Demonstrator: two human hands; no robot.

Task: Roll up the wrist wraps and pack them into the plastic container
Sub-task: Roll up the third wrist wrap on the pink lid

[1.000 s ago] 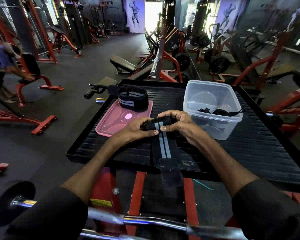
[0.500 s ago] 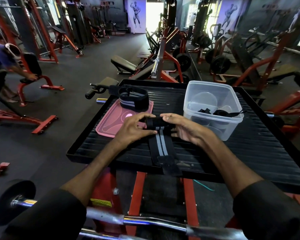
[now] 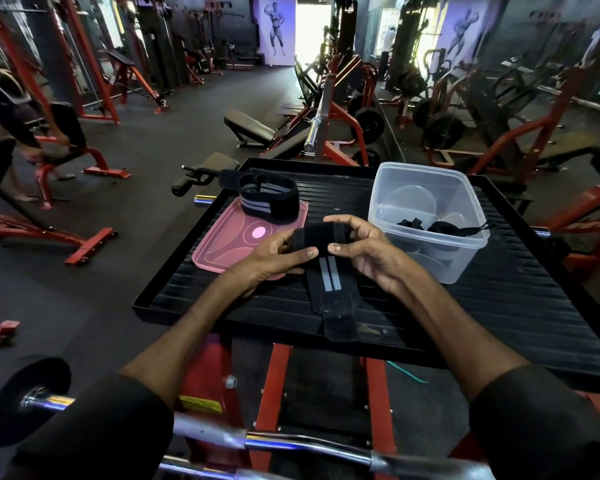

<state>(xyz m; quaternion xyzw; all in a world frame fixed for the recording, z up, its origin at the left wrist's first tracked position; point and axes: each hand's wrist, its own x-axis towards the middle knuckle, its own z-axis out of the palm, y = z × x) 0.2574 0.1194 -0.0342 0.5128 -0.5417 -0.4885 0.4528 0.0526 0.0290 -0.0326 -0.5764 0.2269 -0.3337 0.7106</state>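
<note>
Slack on the wrap (image 3: 329,289), just left of the container (image 3: 440,261), has shortened since a second ago as left hand (image 3: 274,252) and right hand (image 3: 368,251) both pinch its roll, so packing looks close.

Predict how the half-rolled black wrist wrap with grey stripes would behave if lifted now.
Probably floppy: the unrolled tail of the grey-striped black wrist wrap lies limp on the black ribbed platform, so it would likely dangle. The roll may loosen unless the left hand and right hand pinch it tight.
</note>
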